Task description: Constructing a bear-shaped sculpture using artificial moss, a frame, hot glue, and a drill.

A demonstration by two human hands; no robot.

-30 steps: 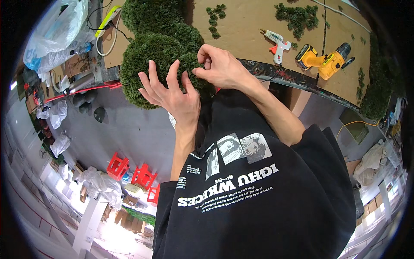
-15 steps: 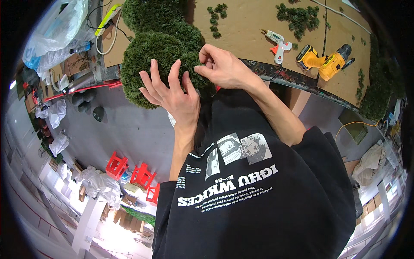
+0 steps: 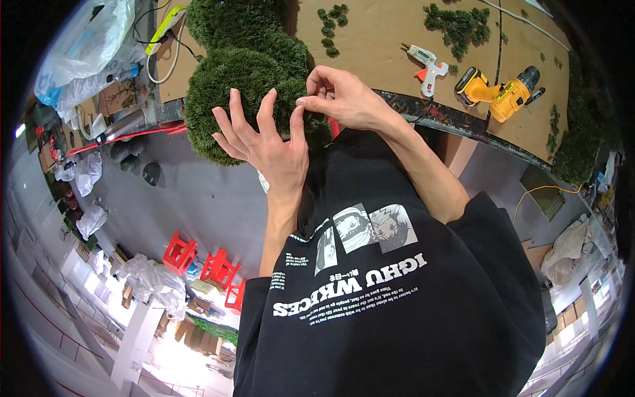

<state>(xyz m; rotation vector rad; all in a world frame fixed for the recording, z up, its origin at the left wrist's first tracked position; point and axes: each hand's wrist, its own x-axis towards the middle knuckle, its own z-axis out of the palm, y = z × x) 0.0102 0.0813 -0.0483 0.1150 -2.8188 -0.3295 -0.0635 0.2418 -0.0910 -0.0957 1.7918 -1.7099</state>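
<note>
A large rounded clump of artificial green foliage [image 3: 231,73] lies at the table's near edge, its lobes packed with fine needle-like tips. Spread across its near right side is my left hand [image 3: 268,142], open, fingertips on the greenery and thumb raised toward my other hand. My right hand [image 3: 347,99] is closed in a pinch at the clump's right side, its thumb tip close to my left thumb. Whatever sits between the right fingertips is too small or hidden to make out.
Right of the clump, a white and orange glue gun [image 3: 425,69] and a yellow cordless drill [image 3: 499,94] lie on the cardboard-covered table [image 3: 390,46]. Loose green sprigs [image 3: 458,30] are scattered there. Plastic bags [image 3: 86,53] and a yellow-green power strip [image 3: 165,30] are at far left; red stools [image 3: 218,270] stand behind.
My left thumb has lifted and moved right toward my right thumb. The right hand's fingers have shifted slightly in their pinch. The foliage clump has barely moved.
</note>
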